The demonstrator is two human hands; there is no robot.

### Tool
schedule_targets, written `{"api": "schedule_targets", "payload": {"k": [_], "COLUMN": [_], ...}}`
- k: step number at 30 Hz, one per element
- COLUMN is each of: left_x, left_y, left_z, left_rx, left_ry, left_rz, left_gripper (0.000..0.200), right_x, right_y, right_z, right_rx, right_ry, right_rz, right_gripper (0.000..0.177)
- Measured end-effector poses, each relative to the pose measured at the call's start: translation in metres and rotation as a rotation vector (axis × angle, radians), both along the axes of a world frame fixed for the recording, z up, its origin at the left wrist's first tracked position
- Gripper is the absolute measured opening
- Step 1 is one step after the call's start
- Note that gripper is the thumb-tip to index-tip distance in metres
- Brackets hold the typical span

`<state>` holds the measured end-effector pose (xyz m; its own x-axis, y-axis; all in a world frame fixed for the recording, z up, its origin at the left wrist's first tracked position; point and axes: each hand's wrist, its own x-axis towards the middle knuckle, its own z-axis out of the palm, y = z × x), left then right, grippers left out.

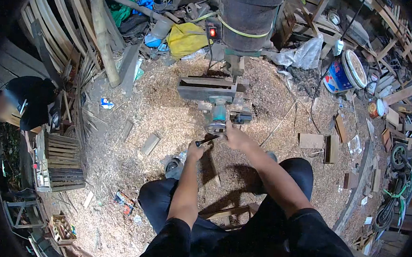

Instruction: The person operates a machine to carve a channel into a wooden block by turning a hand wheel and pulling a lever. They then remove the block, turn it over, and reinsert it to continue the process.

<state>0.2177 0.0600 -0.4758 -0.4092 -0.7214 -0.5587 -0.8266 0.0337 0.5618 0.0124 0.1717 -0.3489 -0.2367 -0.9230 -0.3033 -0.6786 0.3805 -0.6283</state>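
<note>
My left hand (195, 150) is closed round the end of a black lever handle (207, 140). The handle runs up to a round metal handwheel (216, 128) on the green base of a machine. My right hand (234, 136) is at the right side of that handwheel, its fingers curled against the rim. Beyond the wheel, a wooden workpiece (189, 93) with a long slot lies across the machine's table, below the drill head (234, 63). The bit reaches down near the workpiece's right end.
Wood chips (160, 106) cover the ground. A switch (212, 32) glows red beside the dark machine column (247, 21). Wood blocks (311, 141) and a paint bucket (346, 74) lie to the right. Another person (31, 99) sits at the far left near stacked slats (62, 161).
</note>
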Motion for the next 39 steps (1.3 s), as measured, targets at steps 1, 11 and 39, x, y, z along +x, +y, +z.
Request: {"api": "schedule_targets", "payload": {"k": [1, 11, 39], "left_x": [-0.003, -0.02, -0.008], "left_y": [-0.001, -0.002, -0.006], "left_z": [-0.009, -0.047, -0.056], "left_rx": [-0.021, -0.09, -0.298], "left_ry": [0.001, -0.099, 0.013], "left_rz": [0.015, 0.045, 0.178], "left_gripper": [0.072, 0.072, 0.029], "right_x": [0.0, -0.002, 0.002], "right_y": [-0.001, 0.002, 0.006], "right_z": [-0.004, -0.018, -0.019], "right_rx": [-0.014, -0.04, -0.141], "right_ry": [0.018, 0.019, -0.009], "right_rz": [-0.002, 0.007, -0.044], "right_gripper": [0.054, 0.056, 0.059]}}
